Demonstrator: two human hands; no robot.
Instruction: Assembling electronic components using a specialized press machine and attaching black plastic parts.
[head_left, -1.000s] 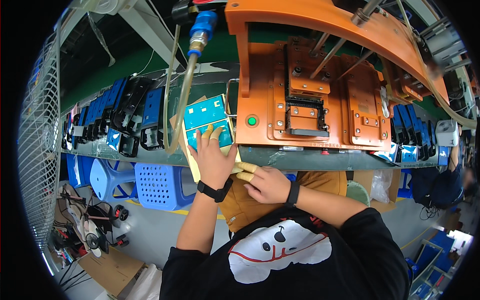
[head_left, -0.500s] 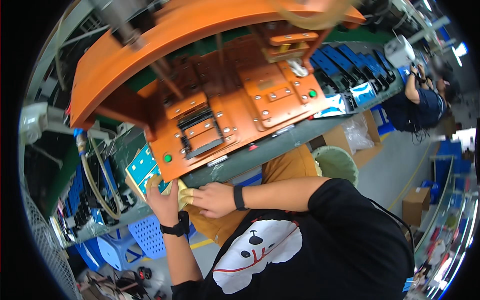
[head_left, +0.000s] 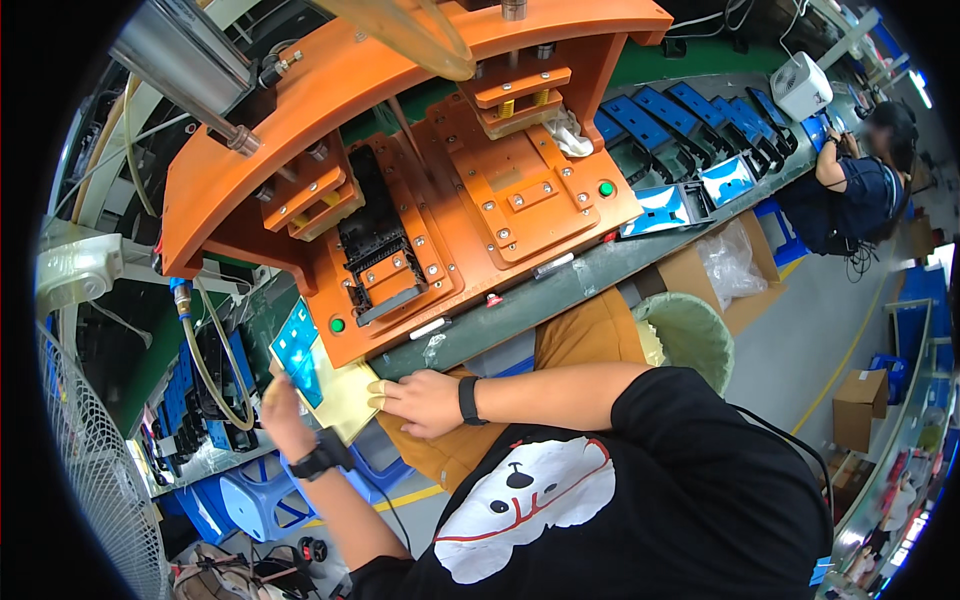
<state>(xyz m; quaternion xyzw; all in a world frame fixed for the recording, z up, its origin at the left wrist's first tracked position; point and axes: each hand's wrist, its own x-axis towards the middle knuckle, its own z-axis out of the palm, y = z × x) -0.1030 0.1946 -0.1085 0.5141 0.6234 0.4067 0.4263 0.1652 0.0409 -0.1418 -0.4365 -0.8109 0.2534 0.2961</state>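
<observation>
A pale yellow sheet (head_left: 345, 393) juts out past the bench edge at the front left corner of the press, with blue film pieces (head_left: 298, 345) on its far part. At its right edge, my right hand (head_left: 424, 402) pinches the sheet between thumb and fingers, which wear pale finger covers. My left hand (head_left: 284, 414) is at the sheet's left side, its fingers smeared by motion; whether it holds anything cannot be seen. A black plastic frame part (head_left: 375, 235) lies in the left fixture of the orange press (head_left: 455, 285).
Blue-topped black parts (head_left: 675, 120) line the bench at the right, near a white fan (head_left: 800, 92). A lined bin (head_left: 690, 335) and cardboard box (head_left: 745, 300) stand below. Hoses (head_left: 205, 370) hang at the left above blue stools (head_left: 250, 500). Another person (head_left: 850, 190) works at far right.
My left hand has moved left, away from my right hand, uncovering more of the yellow sheet. My right hand stays at the sheet's edge. The whole view has shifted slightly.
</observation>
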